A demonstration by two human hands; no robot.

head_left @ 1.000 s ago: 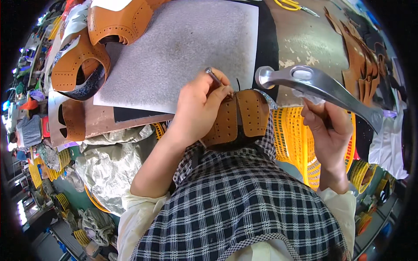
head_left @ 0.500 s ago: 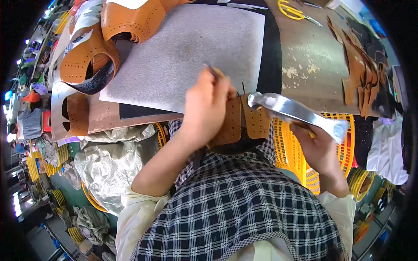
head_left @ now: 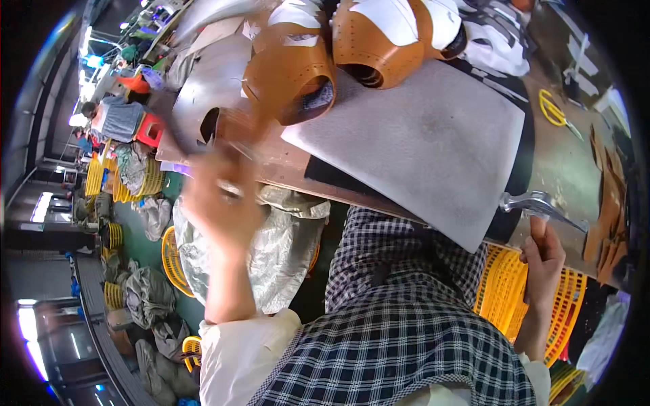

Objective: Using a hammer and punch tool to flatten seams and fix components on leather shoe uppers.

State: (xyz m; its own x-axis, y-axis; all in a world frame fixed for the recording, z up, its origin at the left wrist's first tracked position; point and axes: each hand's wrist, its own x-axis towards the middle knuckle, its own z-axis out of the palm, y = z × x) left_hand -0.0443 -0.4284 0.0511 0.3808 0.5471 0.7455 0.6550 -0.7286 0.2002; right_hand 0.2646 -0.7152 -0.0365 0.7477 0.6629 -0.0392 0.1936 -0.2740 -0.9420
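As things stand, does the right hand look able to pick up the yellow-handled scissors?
Probably not: the right hand is occupied by the hammer. However, nothing seems to cover the yellow-handled scissors, so they look accessible if that hand were free.

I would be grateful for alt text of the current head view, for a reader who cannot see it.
A right hand holds a metal hammer at the worktable's near edge, while the blurred left hand is near tan perforated leather pieces; whether it holds anything is unclear. A pale grey sheet lies on the worktable, with yellow-handled scissors to its right.
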